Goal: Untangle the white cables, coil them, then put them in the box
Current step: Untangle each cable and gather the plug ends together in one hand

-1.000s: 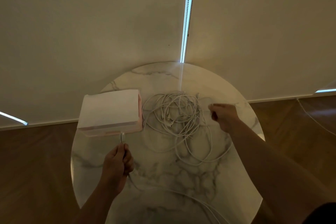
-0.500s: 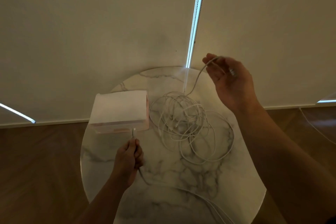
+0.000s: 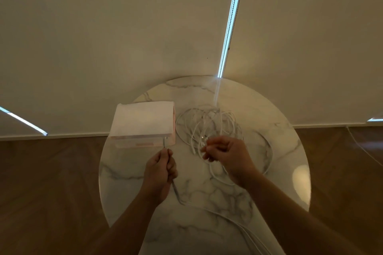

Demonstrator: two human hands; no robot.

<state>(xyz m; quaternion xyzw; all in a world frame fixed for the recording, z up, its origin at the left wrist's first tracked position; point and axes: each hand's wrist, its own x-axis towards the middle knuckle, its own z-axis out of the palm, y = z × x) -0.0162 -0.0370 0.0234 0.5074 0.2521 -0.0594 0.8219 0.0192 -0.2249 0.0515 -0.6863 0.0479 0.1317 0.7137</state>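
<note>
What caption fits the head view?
Left hand grips a cable end by the box; right hand pinches the tangle on the table.

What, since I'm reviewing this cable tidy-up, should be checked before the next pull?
1. Left hand grips a cable end: ok.
2. Right hand has one strand pinched: cannot tell, the curled fingers hide it.
3. White cables untangled: not ok, one heap.
4. Box open for coils: cannot tell.
5. Slack of the gripped cable kept on the marble table: not ok, it trails off the near edge.
</note>
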